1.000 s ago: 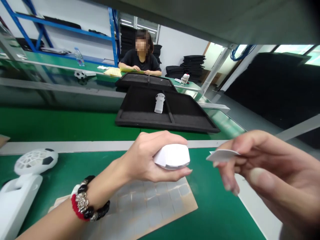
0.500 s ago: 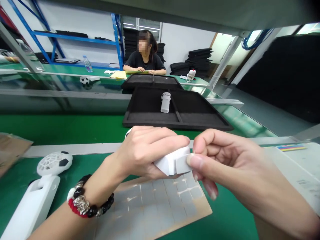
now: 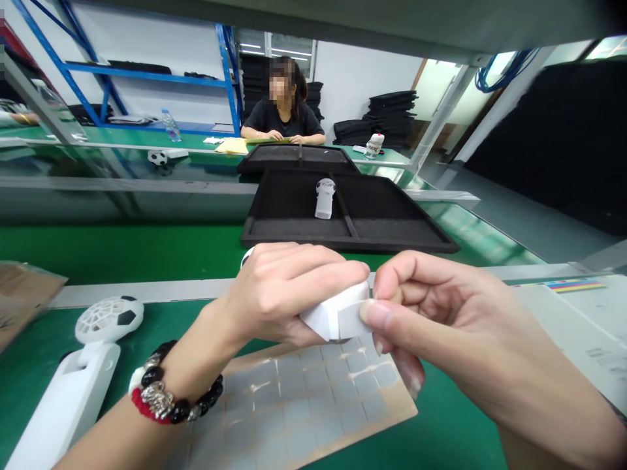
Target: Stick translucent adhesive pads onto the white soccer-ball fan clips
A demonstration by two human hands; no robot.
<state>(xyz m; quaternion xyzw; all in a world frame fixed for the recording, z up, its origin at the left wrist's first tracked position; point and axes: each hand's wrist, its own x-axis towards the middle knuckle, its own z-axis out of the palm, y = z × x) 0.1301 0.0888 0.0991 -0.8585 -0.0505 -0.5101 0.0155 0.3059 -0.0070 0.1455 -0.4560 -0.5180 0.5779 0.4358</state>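
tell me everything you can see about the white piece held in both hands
The white piece is a smooth, matte block that looks like plastic, with a flat end face and angled edges. The left hand wraps over its top and hides most of it. The right hand presses its thumb on the end face. The piece is held in the air, tilted, above a brown sheet of grey squares on the green table.

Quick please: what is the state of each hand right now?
Left hand: closed around the white fan.
Right hand: thumb pressing a small white pad onto the fan's end.
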